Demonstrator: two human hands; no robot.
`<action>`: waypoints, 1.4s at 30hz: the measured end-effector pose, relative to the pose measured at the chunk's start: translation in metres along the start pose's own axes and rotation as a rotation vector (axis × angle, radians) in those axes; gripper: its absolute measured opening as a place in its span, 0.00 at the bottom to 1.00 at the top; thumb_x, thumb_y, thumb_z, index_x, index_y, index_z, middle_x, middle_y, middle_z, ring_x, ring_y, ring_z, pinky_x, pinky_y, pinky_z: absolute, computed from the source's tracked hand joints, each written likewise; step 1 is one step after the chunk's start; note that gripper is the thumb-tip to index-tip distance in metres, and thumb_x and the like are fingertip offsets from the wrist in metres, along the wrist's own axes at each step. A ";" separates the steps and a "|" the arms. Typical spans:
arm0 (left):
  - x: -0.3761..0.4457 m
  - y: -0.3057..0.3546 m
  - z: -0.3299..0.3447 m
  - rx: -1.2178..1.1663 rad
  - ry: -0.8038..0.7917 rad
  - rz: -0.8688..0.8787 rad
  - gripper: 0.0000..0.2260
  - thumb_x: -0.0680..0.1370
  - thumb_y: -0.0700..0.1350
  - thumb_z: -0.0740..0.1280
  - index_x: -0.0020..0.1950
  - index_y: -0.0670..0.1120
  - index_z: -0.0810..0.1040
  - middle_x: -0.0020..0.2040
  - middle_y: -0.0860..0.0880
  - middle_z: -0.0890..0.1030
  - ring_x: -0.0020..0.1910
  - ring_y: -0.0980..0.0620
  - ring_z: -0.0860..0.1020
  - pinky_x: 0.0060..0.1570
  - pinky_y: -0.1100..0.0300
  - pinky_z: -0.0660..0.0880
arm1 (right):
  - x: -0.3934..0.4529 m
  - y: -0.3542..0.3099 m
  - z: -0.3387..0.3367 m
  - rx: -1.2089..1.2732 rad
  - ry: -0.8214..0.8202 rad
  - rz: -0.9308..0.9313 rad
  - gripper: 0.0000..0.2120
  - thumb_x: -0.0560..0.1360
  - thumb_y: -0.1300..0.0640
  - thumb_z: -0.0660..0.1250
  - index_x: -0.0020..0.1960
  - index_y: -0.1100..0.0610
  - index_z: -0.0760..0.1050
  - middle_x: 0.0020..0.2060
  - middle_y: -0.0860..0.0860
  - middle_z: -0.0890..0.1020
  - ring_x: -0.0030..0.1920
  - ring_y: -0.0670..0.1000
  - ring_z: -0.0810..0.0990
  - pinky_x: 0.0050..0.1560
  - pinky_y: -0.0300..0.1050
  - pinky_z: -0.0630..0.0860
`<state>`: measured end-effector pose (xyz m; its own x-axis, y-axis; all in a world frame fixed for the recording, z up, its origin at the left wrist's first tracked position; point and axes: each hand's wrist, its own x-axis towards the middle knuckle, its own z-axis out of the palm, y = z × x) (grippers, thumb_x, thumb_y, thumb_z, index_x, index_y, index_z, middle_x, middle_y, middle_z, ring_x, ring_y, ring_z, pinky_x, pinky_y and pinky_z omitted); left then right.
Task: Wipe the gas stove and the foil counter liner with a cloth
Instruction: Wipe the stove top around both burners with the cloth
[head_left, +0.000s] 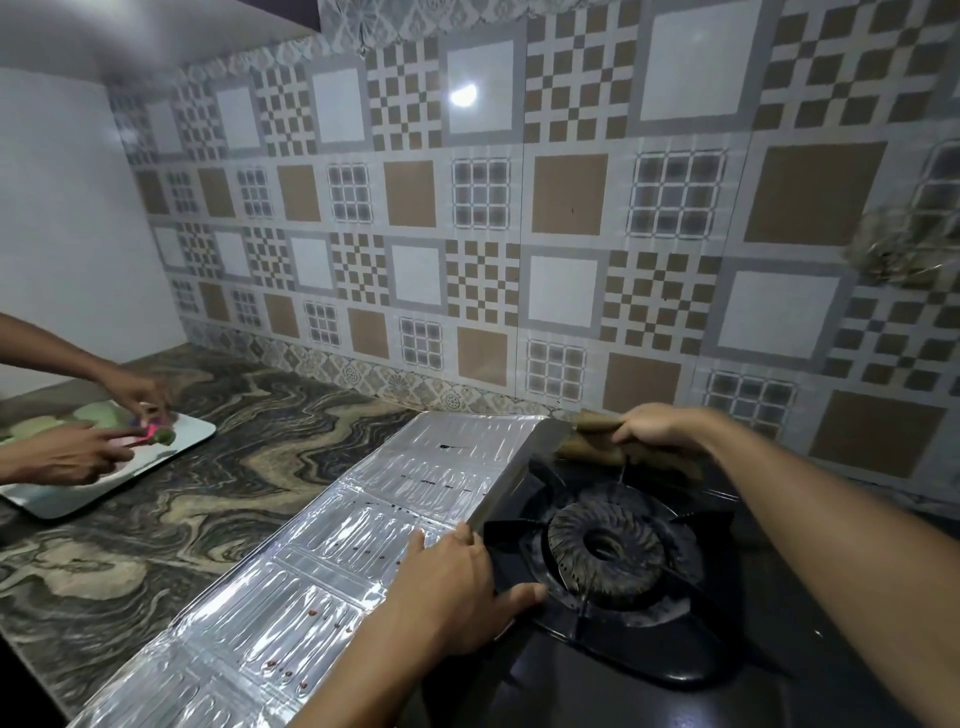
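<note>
The black glass gas stove (597, 691) fills the lower right, with a round burner (605, 551) under a black pan support. My left hand (457, 587) grips the stove's steel left edge, thumb lying on the glass. My right hand (654, 426) holds a brown cloth (587, 447) at the stove's back left corner, close to the wall. The silver foil counter liner (311, 571) lies along the stove's left side, with small dark and red crumbs scattered on it.
On the marbled stone counter (234, 467) at the far left sits a white tray (176, 447). Another person's two hands (72, 452) work over green and pink items on it. A patterned tiled wall (467, 260) runs behind the counter.
</note>
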<state>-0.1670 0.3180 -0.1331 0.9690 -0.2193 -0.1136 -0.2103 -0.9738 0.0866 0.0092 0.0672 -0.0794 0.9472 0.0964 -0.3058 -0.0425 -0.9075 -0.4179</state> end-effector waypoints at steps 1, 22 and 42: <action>0.000 0.001 0.000 -0.006 0.002 -0.001 0.36 0.75 0.71 0.53 0.73 0.47 0.64 0.68 0.46 0.71 0.68 0.47 0.69 0.72 0.44 0.55 | 0.000 0.006 -0.005 0.002 0.021 0.031 0.16 0.77 0.53 0.62 0.63 0.57 0.76 0.61 0.56 0.77 0.56 0.56 0.76 0.58 0.49 0.72; 0.000 -0.002 -0.004 -0.060 0.000 -0.002 0.35 0.75 0.71 0.54 0.68 0.45 0.71 0.65 0.44 0.73 0.67 0.47 0.70 0.72 0.42 0.53 | 0.017 -0.070 0.041 -0.065 -0.022 -0.207 0.16 0.79 0.55 0.58 0.65 0.55 0.74 0.62 0.53 0.75 0.59 0.55 0.74 0.62 0.50 0.69; -0.003 -0.008 -0.002 -0.012 0.003 0.080 0.36 0.76 0.69 0.54 0.72 0.43 0.68 0.67 0.41 0.71 0.70 0.46 0.65 0.73 0.42 0.51 | 0.018 -0.114 0.053 -0.257 0.050 -0.209 0.16 0.76 0.59 0.60 0.62 0.60 0.75 0.60 0.56 0.77 0.58 0.57 0.75 0.58 0.48 0.71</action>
<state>-0.1681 0.3264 -0.1310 0.9496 -0.2961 -0.1029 -0.2853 -0.9524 0.1075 0.0146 0.1941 -0.0828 0.9416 0.2771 -0.1912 0.2301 -0.9443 -0.2354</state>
